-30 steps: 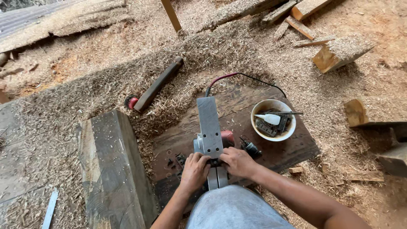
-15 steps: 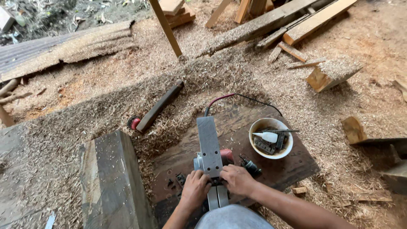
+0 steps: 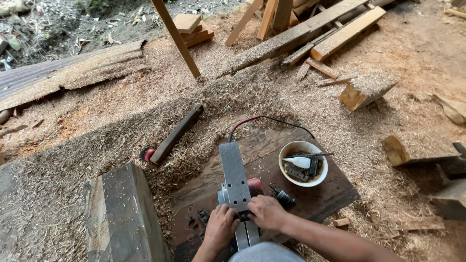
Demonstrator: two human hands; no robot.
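On the dark board amid sawdust, an upturned grey metal electric planer (image 3: 236, 187) lies sole-up, likely heavy, rigid and slick-faced, best gripped by its body; left hand (image 3: 221, 227) and right hand (image 3: 266, 212) curl closed against its near end.

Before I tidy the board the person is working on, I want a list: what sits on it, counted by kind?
Electric planer, upside down, both hands on it: 1
White bowl of small parts: 1
Hands: 2, left hand and right hand
Dark board itself: 1
Total: 5
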